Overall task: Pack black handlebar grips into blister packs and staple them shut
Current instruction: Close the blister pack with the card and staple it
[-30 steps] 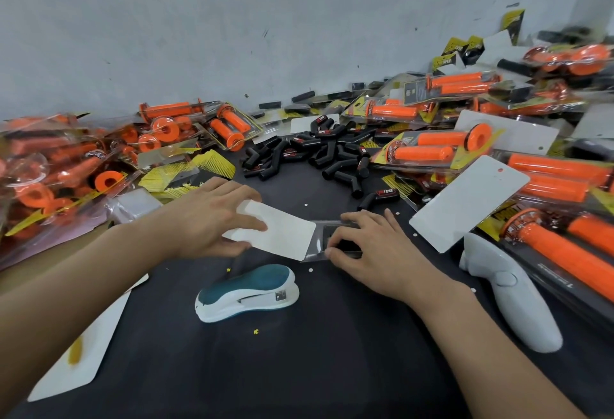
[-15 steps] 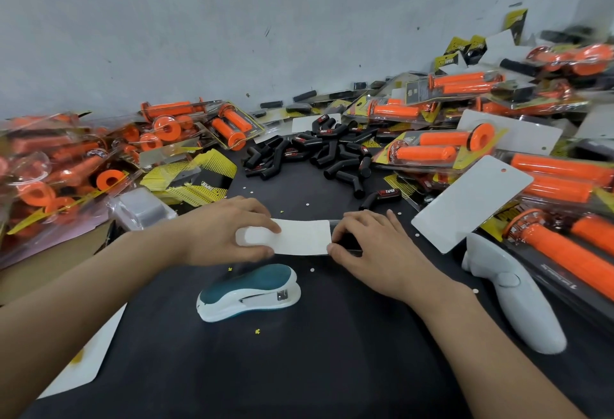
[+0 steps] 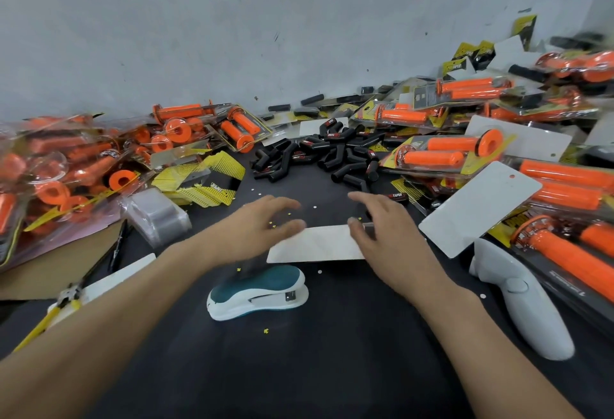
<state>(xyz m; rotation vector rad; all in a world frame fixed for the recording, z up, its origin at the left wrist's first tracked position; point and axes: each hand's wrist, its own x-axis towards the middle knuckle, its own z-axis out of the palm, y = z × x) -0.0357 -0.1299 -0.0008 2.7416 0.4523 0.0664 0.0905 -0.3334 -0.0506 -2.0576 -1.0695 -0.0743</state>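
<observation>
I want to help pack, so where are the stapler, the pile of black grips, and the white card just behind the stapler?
stapler (image 3: pixel 259 285): head view, on its teal top cover.
black grips (image 3: pixel 327 161): head view, on a piece near the middle of the heap.
white card (image 3: pixel 315 244): head view, on its bare middle.

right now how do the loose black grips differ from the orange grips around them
The black grips lie loose in a heap on the dark table; the orange grips sit inside clear packs with yellow cards. The black grips are short and bent; the orange grips are longer, straight and flanged. Neither the left hand nor the right hand touches either.
</observation>
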